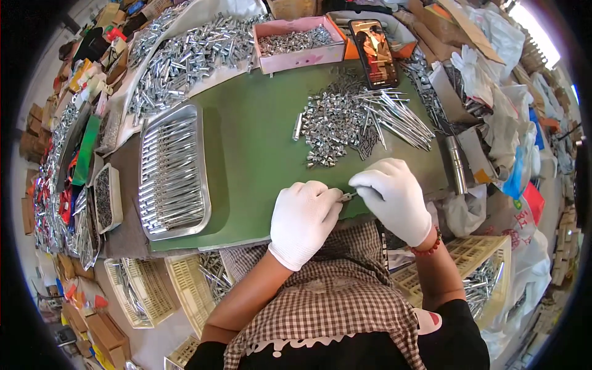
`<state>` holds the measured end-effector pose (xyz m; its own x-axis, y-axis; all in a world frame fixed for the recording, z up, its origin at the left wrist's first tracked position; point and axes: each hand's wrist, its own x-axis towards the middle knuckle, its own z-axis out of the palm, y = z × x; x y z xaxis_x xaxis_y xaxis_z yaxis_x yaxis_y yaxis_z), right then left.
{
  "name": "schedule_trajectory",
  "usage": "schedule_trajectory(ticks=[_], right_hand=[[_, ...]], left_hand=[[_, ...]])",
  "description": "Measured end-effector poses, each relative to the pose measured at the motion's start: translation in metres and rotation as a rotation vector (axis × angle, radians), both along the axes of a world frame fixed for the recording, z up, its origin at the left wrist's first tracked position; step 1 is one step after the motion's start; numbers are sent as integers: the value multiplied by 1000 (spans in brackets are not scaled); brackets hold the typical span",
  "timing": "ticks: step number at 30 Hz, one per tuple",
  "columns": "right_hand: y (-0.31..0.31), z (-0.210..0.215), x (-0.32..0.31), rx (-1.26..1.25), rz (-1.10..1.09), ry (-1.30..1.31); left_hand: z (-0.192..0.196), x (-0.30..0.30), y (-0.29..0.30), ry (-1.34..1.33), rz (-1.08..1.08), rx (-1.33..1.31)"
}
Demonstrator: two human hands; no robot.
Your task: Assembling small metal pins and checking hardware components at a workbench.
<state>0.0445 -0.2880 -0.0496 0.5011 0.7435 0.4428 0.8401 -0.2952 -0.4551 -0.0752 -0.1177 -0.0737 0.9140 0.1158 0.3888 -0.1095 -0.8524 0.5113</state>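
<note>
Both of my hands wear white knit gloves and meet near the front edge of the green work mat (246, 142). Between them is a small silver metal fitting (349, 197), mostly covered by fingertips. My left hand (303, 217) is closed and pinches its left end. Bent around from the other side, my right hand (394, 196) has its fingertips closed at the right end. Just beyond lie a heap of small silver cone-shaped nuts (327, 132), a bunch of long thin metal rods (404, 123) and some dark small screws (369, 143).
Left on the mat, a metal tray (205, 197) holds rows of assembled bolts. Metal sleeves (197, 55) pile up behind it. A pink box (302, 60) of small parts and a propped phone (374, 55) stand at the back. A metal tube (456, 165) lies right; plastic crates (188, 287) sit below.
</note>
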Motion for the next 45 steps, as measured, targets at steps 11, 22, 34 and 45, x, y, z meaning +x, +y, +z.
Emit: schedule_trajectory(ticks=[11,22,34,45], right_hand=[[17,-1,-7,-78,122,-132],[14,4,-17,-225,127,-226],[-116,-16,31,-326,-957,-431],[-46,-6,-60,-436,-291,-12]], left_hand=[[0,1,2,-14,-23,13],[-1,1,1,-21,1,44],[-1,0,0,7,-3,-9],[-4,-3,-1,-17,4,7]])
